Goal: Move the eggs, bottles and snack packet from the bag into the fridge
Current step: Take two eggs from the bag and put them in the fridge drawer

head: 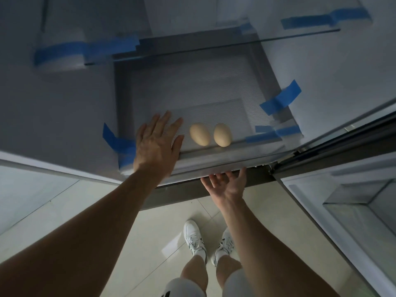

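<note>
Two eggs, the left egg [200, 134] and the right egg [222, 134], are showing a pale tan-beige against the grey, finely ribbed shelf [192, 91] of the white-walled fridge [64, 103], where strips of bright blue tape [280, 100] are standing out at the edges and corners. Below, the floor tiles [162, 228] are looking a glossy cream with thin darker joint lines, and the sneakers [194, 236] are showing white with dark markings, above white socks. The shorts [184, 288] are appearing white with a black mark at the hem.
</note>
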`<state>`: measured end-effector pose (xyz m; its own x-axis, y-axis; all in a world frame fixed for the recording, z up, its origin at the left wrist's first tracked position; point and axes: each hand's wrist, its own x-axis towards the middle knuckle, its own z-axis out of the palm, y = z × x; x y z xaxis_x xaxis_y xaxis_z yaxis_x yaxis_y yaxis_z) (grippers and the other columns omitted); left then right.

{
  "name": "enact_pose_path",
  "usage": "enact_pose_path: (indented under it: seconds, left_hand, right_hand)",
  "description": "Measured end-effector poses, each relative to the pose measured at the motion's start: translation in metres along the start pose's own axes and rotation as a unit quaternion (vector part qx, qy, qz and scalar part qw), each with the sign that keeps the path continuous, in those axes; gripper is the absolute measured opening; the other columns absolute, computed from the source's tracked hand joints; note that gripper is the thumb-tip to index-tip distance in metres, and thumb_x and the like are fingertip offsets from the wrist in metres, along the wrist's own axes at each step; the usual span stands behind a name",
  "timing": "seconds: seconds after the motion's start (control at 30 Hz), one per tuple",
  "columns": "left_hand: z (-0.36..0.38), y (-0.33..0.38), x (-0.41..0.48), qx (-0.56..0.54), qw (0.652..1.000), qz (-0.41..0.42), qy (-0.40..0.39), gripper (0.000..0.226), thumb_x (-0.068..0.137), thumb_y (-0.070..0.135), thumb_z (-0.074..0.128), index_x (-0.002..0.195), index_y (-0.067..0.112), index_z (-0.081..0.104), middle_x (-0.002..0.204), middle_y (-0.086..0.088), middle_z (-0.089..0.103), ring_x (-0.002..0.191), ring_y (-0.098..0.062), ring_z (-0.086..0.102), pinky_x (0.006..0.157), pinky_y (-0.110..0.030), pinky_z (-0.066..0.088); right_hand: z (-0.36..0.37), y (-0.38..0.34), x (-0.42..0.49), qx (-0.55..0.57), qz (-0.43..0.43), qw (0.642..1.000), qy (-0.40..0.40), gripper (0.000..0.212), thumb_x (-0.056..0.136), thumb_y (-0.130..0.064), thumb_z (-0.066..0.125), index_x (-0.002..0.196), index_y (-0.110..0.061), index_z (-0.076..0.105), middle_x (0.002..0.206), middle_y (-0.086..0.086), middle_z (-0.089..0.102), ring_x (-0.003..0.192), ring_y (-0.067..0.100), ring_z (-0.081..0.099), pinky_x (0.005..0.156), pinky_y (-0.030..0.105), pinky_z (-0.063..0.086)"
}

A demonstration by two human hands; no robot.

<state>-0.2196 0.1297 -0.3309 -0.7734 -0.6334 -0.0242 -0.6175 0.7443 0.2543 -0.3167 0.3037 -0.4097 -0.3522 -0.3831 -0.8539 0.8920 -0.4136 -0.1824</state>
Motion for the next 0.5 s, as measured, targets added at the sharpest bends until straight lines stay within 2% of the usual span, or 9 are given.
enact_pose_path:
  seconds: [0.13,0.3,0.5]
  left_hand:
    - [-0.004,0.001,0.000,-0.002,1.000,-0.003,-0.009,0.049,0.104,0.044,0.029,0.152,0.032,0.034,0.164,-0.001,0.025,0.152,-0.026,0.017,0.123,-0.047,0.011]
    - [-0.007,0.004,0.000,0.006,1.000,-0.010,-0.029,0.050,0.105,0.043,0.030,0.154,0.033,0.029,0.166,0.000,0.018,0.154,-0.024,0.011,0.123,-0.045,0.007]
    - [-0.004,0.006,0.001,0.028,0.999,-0.013,-0.033,0.049,0.106,0.042,0.029,0.154,0.033,0.027,0.166,0.000,0.016,0.153,-0.024,0.010,0.123,-0.044,0.006]
  right_hand:
    - [-0.022,0.007,-0.018,0.024,-0.009,1.000,0.010,0.062,0.090,-0.061,0.059,0.128,-0.013,0.061,0.127,0.018,0.063,0.120,0.039,0.062,0.099,0.070,0.046]
    - [-0.059,0.012,-0.033,0.025,-0.008,0.997,0.069,0.067,0.092,-0.066,0.052,0.133,-0.014,0.056,0.130,0.018,0.056,0.117,0.038,0.058,0.100,0.071,0.043]
    - [-0.102,0.011,-0.059,0.029,0.000,0.994,0.102,0.060,0.098,-0.063,0.041,0.122,-0.011,0.059,0.127,0.017,0.055,0.115,0.035,0.056,0.095,0.065,0.040]
